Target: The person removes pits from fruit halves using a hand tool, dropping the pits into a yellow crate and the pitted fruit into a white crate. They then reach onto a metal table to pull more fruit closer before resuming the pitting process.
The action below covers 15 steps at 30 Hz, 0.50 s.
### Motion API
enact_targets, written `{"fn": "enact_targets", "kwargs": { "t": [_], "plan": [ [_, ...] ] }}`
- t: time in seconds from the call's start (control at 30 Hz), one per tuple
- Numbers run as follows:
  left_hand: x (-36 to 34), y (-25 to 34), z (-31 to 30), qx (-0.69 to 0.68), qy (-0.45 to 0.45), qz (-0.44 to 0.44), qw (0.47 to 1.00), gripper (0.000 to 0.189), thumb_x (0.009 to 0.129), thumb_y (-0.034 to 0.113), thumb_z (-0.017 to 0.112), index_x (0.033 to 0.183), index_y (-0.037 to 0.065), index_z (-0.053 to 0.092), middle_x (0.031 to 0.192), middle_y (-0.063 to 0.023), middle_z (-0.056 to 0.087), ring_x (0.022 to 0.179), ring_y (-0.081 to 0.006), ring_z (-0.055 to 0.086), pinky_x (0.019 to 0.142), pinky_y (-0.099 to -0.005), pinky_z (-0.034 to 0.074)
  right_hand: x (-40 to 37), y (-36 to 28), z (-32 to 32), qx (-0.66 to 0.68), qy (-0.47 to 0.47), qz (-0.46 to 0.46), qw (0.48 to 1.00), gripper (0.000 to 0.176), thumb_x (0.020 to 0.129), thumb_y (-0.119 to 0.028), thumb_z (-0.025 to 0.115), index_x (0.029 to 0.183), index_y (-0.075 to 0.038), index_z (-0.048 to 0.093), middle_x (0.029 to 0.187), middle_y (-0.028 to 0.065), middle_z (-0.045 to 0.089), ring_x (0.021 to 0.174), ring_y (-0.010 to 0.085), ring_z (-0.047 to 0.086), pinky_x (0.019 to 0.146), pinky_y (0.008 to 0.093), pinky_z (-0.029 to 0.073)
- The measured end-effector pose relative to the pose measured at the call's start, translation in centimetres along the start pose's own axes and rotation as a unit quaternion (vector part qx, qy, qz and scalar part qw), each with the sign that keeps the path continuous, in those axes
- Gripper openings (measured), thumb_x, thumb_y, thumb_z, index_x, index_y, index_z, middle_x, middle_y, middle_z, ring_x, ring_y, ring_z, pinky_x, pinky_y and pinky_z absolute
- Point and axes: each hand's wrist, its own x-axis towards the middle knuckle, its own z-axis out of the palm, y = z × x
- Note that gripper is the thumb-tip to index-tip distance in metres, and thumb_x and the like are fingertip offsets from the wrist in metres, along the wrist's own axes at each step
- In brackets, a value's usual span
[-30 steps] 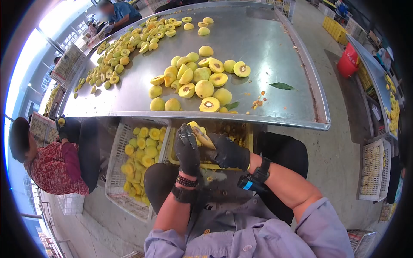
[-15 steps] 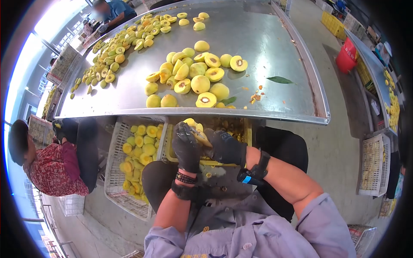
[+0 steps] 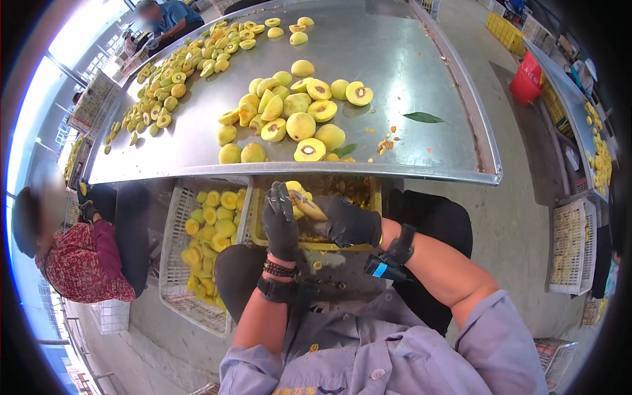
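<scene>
Gloved in black, my left hand (image 3: pixel 280 222) is closed around a yellow peach half (image 3: pixel 296 188), part of which its fingers hide. My right hand (image 3: pixel 352 220), in a dark glove, grips a tan, elongated tool (image 3: pixel 311 208) whose tip meets the peach; its exact kind is hard to make out. Both hands are over a yellow crate (image 3: pixel 375 204) holding brownish scraps, just below the table edge. To the left, a white plastic crate (image 3: pixel 172 263) contains many pitted yellow peach halves (image 3: pixel 214 227).
Halved peaches (image 3: pixel 301 126), some with pits showing, lie on the metal table (image 3: pixel 395 79), beside a green leaf (image 3: pixel 423 117) and scraps. A larger peach pile (image 3: pixel 171 82) covers its left side. A person (image 3: pixel 92 257) sits at left; another (image 3: pixel 174 20) works behind.
My right hand has shifted slightly right and its wrist has turned. The tan tool shows more clearly against the peach, and my left fingers are straighter. The whole view has shifted slightly.
</scene>
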Motion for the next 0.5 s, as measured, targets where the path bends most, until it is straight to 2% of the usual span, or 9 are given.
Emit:
{"fn": "enact_targets", "kwargs": {
  "t": [0.1, 0.2, 0.27, 0.3, 0.37, 0.4, 0.47, 0.5],
  "plan": [
    [0.1, 1.5, 0.0, 0.015, 0.014, -0.031, 0.999, 0.031, 0.093, 0.012, 0.043, 0.115, -0.007, 0.051, 0.109, -0.0224, 0.058, 0.098, -0.0347, 0.056, 0.086, -0.0393, 0.044, -0.1, 0.8, 0.2, -0.193, -0.038, 0.085, 0.977, 0.029, 0.075, -0.005, 0.060, 0.102, 0.001, 0.053, 0.086, 0.0235, 0.058, 0.082, 0.0388, 0.057, 0.070, 0.0418, 0.044],
    [-0.1, 1.8, -0.2, 0.064, 0.013, -0.034, 0.997, 0.031, 0.094, 0.016, 0.044, 0.112, -0.007, 0.053, 0.106, -0.0216, 0.059, 0.096, -0.0330, 0.057, 0.084, -0.0379, 0.045, 0.1, 0.8, -0.1, -0.060, -0.062, 0.067, 0.994, 0.028, 0.077, -0.006, 0.058, 0.104, 0.002, 0.052, 0.086, 0.0235, 0.058, 0.078, 0.0353, 0.057, 0.069, 0.0411, 0.044],
    [0.2, 1.1, -0.5, 0.133, 0.019, 0.009, 0.991, 0.031, 0.095, 0.016, 0.043, 0.112, -0.007, 0.053, 0.106, -0.0210, 0.059, 0.095, -0.0319, 0.058, 0.084, -0.0365, 0.045, 0.1, -0.2, -0.2, -0.011, -0.068, 0.095, 0.993, 0.029, 0.079, -0.007, 0.058, 0.105, 0.002, 0.052, 0.086, 0.0223, 0.059, 0.077, 0.0323, 0.057, 0.070, 0.0393, 0.045],
    [0.3, 1.0, -0.6, 0.094, 0.016, -0.027, 0.995, 0.032, 0.095, 0.017, 0.043, 0.116, -0.007, 0.051, 0.110, -0.0187, 0.058, 0.097, -0.0281, 0.057, 0.085, -0.0352, 0.044, 0.2, -0.5, -0.1, 0.013, -0.070, 0.107, 0.992, 0.029, 0.079, -0.007, 0.058, 0.106, 0.002, 0.052, 0.086, 0.0217, 0.059, 0.077, 0.0308, 0.057, 0.070, 0.0384, 0.045],
    [0.1, 0.9, -0.7, 0.012, 0.006, -0.100, 0.995, 0.036, 0.097, 0.019, 0.043, 0.122, -0.006, 0.048, 0.119, -0.0141, 0.055, 0.102, -0.0205, 0.055, 0.087, -0.0326, 0.044, 0.0, 1.0, 0.9, -0.017, -0.030, 0.034, 0.999, 0.028, 0.080, -0.008, 0.058, 0.105, 0.002, 0.052, 0.085, 0.0197, 0.059, 0.075, 0.0269, 0.057, 0.070, 0.0359, 0.045],
    [0.1, 1.0, -0.7, -0.103, 0.016, -0.113, 0.988, 0.036, 0.097, 0.019, 0.044, 0.122, -0.006, 0.048, 0.118, -0.0129, 0.055, 0.102, -0.0190, 0.054, 0.087, -0.0318, 0.044, 0.3, 0.6, 1.1, -0.033, -0.009, -0.003, 0.999, 0.027, 0.080, -0.008, 0.059, 0.105, 0.002, 0.052, 0.085, 0.0187, 0.059, 0.075, 0.0249, 0.056, 0.071, 0.0346, 0.045],
    [-0.3, 1.4, -1.0, -0.324, 0.033, -0.136, 0.936, 0.036, 0.097, 0.020, 0.045, 0.121, -0.006, 0.049, 0.117, -0.0104, 0.056, 0.101, -0.0161, 0.053, 0.087, -0.0302, 0.044, 0.3, -0.1, 0.6, 0.037, -0.038, 0.012, 0.999, 0.027, 0.080, -0.009, 0.059, 0.104, 0.002, 0.053, 0.086, 0.0183, 0.059, 0.078, 0.0253, 0.058, 0.073, 0.0352, 0.045],
    [-0.4, 0.9, -1.1, -0.255, 0.040, -0.116, 0.959, 0.036, 0.097, 0.021, 0.045, 0.120, -0.006, 0.050, 0.117, -0.0102, 0.056, 0.101, -0.0160, 0.053, 0.087, -0.0299, 0.043, 0.5, -0.6, 0.3, 0.073, -0.051, 0.020, 0.996, 0.027, 0.080, -0.009, 0.059, 0.104, 0.002, 0.053, 0.087, 0.0181, 0.060, 0.079, 0.0255, 0.058, 0.073, 0.0355, 0.045]
  ]
}}
